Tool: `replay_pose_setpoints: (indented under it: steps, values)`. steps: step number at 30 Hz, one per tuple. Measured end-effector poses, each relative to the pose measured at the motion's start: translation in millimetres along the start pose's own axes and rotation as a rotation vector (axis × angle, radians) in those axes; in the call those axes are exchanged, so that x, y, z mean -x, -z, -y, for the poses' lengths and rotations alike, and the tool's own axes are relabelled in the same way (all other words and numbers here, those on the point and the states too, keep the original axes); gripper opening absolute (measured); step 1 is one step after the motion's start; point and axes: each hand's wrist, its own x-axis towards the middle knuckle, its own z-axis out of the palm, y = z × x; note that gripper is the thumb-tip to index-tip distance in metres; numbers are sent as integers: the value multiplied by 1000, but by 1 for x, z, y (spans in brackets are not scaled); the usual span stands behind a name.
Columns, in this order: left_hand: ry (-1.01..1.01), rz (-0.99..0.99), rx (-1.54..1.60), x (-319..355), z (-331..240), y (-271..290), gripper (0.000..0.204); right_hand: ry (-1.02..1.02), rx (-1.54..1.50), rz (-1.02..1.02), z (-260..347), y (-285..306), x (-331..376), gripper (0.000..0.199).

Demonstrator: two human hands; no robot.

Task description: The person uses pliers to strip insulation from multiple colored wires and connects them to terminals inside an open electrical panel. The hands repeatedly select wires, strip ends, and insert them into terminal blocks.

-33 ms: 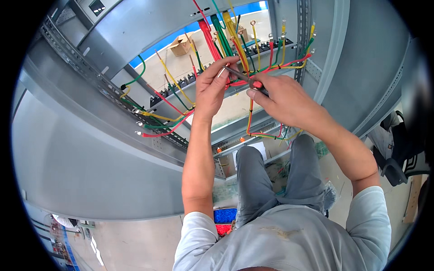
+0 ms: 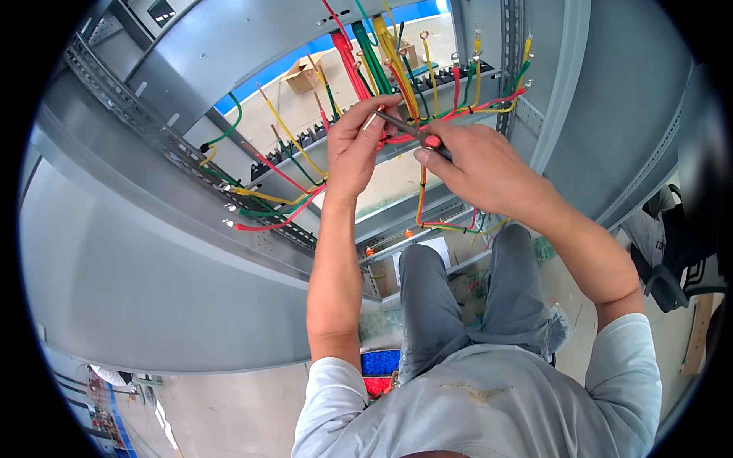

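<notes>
In the upper middle, my left hand [image 2: 353, 153] is closed, its thumb and forefinger pinching a thin wire end [image 2: 379, 109] with a coppery tip. My right hand [image 2: 489, 166] wraps around a slim dark tool [image 2: 405, 127] with a red part by the grip; its exact kind is unclear. The tool slants up and left, its tip at my left fingertips. Behind both hands runs a bundle of red wires [image 2: 347, 65], beside green wires [image 2: 369, 57] and yellow wires [image 2: 391, 53]. My fingers hide part of the wires where they meet.
Grey cabinet panels flank me, a wide one [image 2: 153, 282] on the left. Loose wires with lugs stick out at left [image 2: 259, 225] and right [image 2: 527, 65]. A black terminal row [image 2: 305, 139] crosses behind. A cardboard box [image 2: 301, 76] lies beyond; a black chair [image 2: 672, 275] stands right.
</notes>
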Motion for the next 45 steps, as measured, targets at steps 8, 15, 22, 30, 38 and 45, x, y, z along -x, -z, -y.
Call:
replay_pose_setpoints:
  steps: [8,15,22,30,38,45]
  values:
    - [-30,-43,-48,2,9,-4,31,-51,-68,49,-1,0,-2,36]
    - [-63,-59,-17,2,14,-2,31,-54,-399,141,-6,-11,-8,33]
    - [-125,-116,81,12,18,-3,36,-282,-1160,622,-13,-28,-16,28]
    - [-105,-154,100,12,17,-2,36,-212,-1674,931,-28,-61,-29,26]
    - [-133,-182,-90,-10,3,-14,41,31,-563,185,-19,-5,-8,27]
    - [-166,-271,-208,-17,8,-38,31,91,377,-409,-13,15,-1,23]
